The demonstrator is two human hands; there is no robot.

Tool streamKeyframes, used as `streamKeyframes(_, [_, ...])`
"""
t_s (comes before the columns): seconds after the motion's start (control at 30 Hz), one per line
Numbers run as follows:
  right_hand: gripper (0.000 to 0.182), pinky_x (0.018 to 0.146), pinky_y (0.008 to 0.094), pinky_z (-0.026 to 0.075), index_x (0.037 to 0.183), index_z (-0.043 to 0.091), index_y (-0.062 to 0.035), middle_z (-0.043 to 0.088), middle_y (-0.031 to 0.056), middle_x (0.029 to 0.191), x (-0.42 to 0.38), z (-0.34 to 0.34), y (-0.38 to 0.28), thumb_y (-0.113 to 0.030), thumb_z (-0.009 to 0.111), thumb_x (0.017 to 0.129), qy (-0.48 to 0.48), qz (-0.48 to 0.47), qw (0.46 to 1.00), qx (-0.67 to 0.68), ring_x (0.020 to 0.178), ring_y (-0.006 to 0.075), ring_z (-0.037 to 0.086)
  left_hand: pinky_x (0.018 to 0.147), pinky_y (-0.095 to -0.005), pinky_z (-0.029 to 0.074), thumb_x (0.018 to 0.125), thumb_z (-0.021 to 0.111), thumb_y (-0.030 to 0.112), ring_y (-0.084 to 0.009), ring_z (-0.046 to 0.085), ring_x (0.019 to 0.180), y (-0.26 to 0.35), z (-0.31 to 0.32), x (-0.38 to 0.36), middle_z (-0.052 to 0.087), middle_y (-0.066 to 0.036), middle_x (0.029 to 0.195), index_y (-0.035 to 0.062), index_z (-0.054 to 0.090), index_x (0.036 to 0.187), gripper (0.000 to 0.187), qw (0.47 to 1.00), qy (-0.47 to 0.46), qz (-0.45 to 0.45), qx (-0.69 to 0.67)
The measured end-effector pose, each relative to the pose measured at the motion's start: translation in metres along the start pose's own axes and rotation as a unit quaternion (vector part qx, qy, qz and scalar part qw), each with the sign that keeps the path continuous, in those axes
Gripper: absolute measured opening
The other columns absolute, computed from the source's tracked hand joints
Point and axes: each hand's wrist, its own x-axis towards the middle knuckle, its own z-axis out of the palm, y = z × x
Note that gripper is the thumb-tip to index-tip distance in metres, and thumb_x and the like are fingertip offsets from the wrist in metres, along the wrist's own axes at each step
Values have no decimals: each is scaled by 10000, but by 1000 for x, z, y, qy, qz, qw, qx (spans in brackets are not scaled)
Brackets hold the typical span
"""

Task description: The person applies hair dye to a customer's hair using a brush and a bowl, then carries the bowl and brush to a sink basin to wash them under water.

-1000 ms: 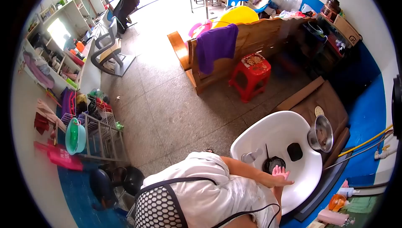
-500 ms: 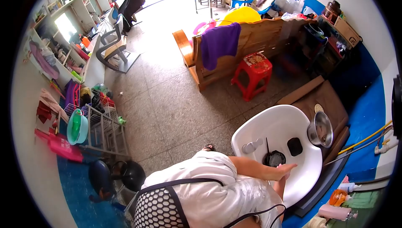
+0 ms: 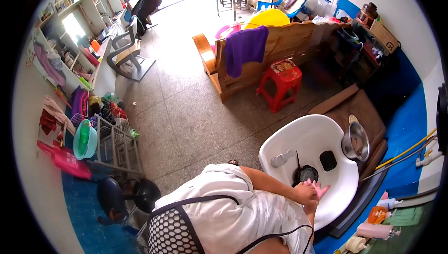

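Note:
Over the near side of a white wash basin [image 3: 298,135], my two hands meet. My left hand [image 3: 304,193] comes in from the upper arm and is closed around my right hand near the wrist. My right hand [image 3: 319,188] has its fingers spread and its pinkish palm side partly showing; the left hand covers the rest. Just beyond them in the basin lies a small black bowl [image 3: 308,173] with a thin dark stick beside it. A black oval piece [image 3: 328,160] sits farther right, and a pale tap fitting [image 3: 282,159] is at the basin's left.
A steel bowl [image 3: 356,142] rests at the basin's far rim, by a brown padded seat [image 3: 329,102]. Pump bottles [image 3: 375,230] stand at lower right. A red stool [image 3: 281,83] and wooden bench [image 3: 289,44] lie beyond. A person [image 3: 145,6] sits at the far left.
My left hand has drawn back from lying stretched across the right and now wraps around it. The right hand's spread fingers have come into view.

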Motion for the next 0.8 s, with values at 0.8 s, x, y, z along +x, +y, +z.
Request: streamKeyframes(0.8, [608,983,412,228,1284,289,-76,307,126,1331,-25,-28,1,-467,397,832,93,-179,977,-71,1210,294,303,995,-412,236,802,410,566,-377,285,1207,51,33,16,379,-234,1240,68,326,1273,690,928,196,-38,-315])
